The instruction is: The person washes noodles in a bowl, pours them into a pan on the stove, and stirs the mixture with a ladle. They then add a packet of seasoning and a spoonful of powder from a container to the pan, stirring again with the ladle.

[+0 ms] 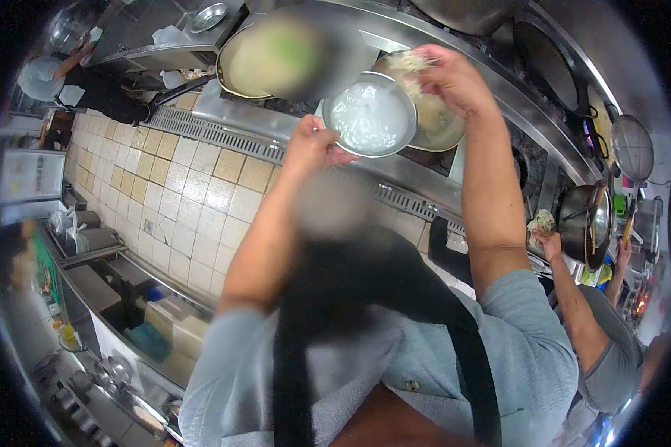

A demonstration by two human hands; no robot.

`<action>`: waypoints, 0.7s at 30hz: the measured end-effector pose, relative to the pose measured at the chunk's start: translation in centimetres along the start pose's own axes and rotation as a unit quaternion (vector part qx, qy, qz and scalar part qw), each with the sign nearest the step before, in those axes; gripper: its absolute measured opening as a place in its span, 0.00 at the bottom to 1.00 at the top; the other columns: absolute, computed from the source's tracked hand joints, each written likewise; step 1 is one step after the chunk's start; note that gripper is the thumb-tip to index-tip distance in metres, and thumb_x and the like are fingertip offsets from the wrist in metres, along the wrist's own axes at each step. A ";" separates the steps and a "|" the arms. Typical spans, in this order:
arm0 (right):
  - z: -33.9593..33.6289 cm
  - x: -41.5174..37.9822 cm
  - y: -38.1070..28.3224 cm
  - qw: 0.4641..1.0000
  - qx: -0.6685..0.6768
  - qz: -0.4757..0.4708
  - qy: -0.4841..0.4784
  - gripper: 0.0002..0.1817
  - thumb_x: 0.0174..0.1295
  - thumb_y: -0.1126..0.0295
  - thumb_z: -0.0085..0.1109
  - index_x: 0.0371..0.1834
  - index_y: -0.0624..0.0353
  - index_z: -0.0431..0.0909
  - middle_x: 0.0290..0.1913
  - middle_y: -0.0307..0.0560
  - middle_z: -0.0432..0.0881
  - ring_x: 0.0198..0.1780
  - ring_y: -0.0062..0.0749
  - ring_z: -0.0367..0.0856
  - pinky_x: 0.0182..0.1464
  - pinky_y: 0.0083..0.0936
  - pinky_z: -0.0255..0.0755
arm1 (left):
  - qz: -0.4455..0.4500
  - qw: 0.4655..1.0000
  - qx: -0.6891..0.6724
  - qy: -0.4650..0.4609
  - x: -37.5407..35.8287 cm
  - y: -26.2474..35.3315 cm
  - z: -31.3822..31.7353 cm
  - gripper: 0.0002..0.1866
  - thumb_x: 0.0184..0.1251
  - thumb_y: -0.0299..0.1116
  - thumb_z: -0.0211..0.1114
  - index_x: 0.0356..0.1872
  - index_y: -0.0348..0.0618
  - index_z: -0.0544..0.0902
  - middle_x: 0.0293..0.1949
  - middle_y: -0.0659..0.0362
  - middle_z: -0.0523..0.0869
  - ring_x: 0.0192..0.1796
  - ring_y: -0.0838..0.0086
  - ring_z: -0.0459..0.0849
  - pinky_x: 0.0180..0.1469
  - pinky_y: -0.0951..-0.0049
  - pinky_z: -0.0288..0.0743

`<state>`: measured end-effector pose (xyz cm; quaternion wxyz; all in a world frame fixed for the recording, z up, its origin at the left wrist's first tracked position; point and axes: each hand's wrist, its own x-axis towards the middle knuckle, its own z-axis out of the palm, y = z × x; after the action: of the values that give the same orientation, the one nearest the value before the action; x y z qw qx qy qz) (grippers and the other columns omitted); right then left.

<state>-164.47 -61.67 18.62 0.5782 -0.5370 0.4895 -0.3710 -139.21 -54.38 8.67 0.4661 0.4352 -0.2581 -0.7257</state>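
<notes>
My left hand (pixel 317 145) is closed on the rim of a round metal bowl (pixel 370 114). Cloudy, whitish liquid fills much of the bowl. Up and to the right, my right hand (pixel 451 78) pinches a bunch of pale stringy food (pixel 411 62), whose exact kind I cannot make out. It hangs over a pan (pixel 443 130) on the stove, partly hidden behind the bowl and my hand. Left of the bowl stands another wide pan (pixel 240 65) with a long handle, its contents blurred.
A slotted metal edge (pixel 253 141) runs along the stove front above a tiled floor (pixel 175 186). At right, a co-worker (pixel 585 328) holds something pale near a large pot (pixel 585 223). Another person (pixel 45 78) stands far left. A strainer (pixel 632 147) hangs at right.
</notes>
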 end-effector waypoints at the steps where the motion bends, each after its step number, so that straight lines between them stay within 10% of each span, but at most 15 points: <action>1: -1.4 0.0 0.4 1.000 -0.001 0.000 -0.001 0.16 0.51 0.82 0.58 0.45 0.60 0.80 0.37 0.37 0.83 0.34 0.21 0.80 0.37 0.19 0.76 | -0.001 1.000 0.008 0.000 0.0 0.0 -0.1 0.14 0.58 0.17 0.57 0.36 0.44 0.61 0.30 0.45 0.77 0.25 0.56 0.84 0.32 0.50 0.87; 8: -8.1 3.1 11.5 0.964 -0.228 0.081 0.108 0.13 0.52 0.77 0.61 0.42 0.58 0.82 0.37 0.42 0.85 0.32 0.27 0.82 0.37 0.25 0.77 | 0.003 1.000 -0.002 0.018 -0.3 0.5 0.6 0.13 0.58 0.17 0.56 0.35 0.44 0.62 0.30 0.46 0.77 0.26 0.57 0.84 0.31 0.53 0.88; 14: -2.6 0.1 4.3 0.911 -0.376 0.019 0.171 0.14 0.55 0.73 0.61 0.46 0.56 0.83 0.45 0.50 0.86 0.44 0.38 0.84 0.49 0.30 0.75 | 0.011 1.000 -0.004 0.012 -0.5 0.4 0.8 0.13 0.58 0.18 0.57 0.36 0.45 0.62 0.31 0.47 0.77 0.29 0.57 0.85 0.32 0.54 0.88; 16: 0.0 -0.1 3.3 0.922 -0.371 -0.111 0.019 0.17 0.55 0.71 0.62 0.50 0.58 0.82 0.41 0.48 0.85 0.39 0.33 0.83 0.44 0.30 0.76 | 0.009 1.000 0.004 0.013 0.0 0.1 1.0 0.14 0.58 0.18 0.57 0.37 0.44 0.61 0.32 0.47 0.77 0.29 0.58 0.85 0.33 0.54 0.88; 21: 6.2 0.0 3.6 0.820 -0.562 -0.090 -0.063 0.27 0.56 0.67 0.62 0.62 0.51 0.74 0.56 0.53 0.77 0.55 0.47 0.77 0.59 0.38 0.71 | -0.002 0.999 0.041 0.003 -0.5 0.3 1.9 0.11 0.61 0.20 0.57 0.40 0.41 0.65 0.38 0.49 0.78 0.36 0.61 0.85 0.36 0.58 0.88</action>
<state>-158.89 -59.51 14.78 0.1697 -0.8325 0.5252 -0.0469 -140.70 -54.10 10.01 0.4470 0.4563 -0.2854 -0.7145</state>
